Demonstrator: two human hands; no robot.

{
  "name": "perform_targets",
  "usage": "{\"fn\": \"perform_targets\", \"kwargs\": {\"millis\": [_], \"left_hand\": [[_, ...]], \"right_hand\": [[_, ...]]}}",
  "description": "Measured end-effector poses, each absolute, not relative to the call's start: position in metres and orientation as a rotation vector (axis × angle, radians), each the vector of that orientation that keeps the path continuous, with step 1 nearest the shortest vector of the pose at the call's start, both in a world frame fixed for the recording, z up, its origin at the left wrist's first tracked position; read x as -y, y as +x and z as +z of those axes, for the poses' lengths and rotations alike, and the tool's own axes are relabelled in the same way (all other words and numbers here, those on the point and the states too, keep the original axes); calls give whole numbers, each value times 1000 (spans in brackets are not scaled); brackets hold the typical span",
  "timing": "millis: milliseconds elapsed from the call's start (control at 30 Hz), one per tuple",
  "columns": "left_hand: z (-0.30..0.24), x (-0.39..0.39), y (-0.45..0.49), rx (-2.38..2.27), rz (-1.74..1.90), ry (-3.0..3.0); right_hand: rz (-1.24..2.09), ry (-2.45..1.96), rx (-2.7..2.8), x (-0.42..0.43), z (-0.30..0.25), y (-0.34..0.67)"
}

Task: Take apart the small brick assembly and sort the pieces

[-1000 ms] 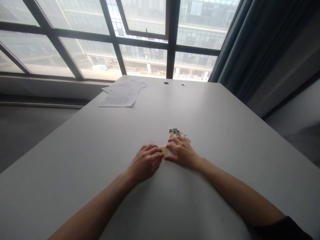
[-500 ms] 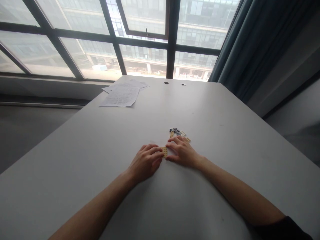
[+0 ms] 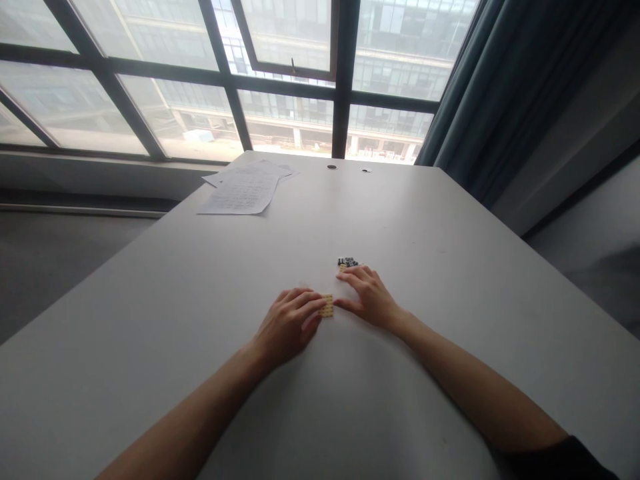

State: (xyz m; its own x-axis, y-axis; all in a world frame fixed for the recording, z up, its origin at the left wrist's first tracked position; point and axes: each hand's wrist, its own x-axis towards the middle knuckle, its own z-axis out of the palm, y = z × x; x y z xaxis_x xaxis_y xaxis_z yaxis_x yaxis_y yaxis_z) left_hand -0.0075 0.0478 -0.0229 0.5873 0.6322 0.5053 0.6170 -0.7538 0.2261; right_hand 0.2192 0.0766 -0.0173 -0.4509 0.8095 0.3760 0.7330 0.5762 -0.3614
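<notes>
Beige studded plastic plate is on or just above the white bench, its left end in the closed grip of our left hand. Our right hand, its grip spread open, partly hides a pile of dark and beige studded pieces. White paper sheets lie well apart, far left, their writing too small to read. Rows of studs show on the plate's uncovered part

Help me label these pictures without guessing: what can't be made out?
Head view:
Tan studded plastic plate: left part hidden by the left hand.
Small dark and tan plastic bricks: uncountable, partly behind the right hand.
White paper sheets: writing too small.
Black fabric sleeve: cut by the bottom edge.
</notes>
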Motion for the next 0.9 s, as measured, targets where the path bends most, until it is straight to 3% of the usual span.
{"fn": "perform_targets", "kwargs": {"millis": [300,767,900], "left_hand": [[-25,-49,-9,-1199,922,2748],[-25,-48,-9,-1241,986,2720],[-25,-49,-8,-1272,1149,2696]], "right_hand": [[130,-1577,2151,-109,-18,224],[200,-1357,2157,-108,-15,212],[420,-1171,2056,-87,-5,206]]}}
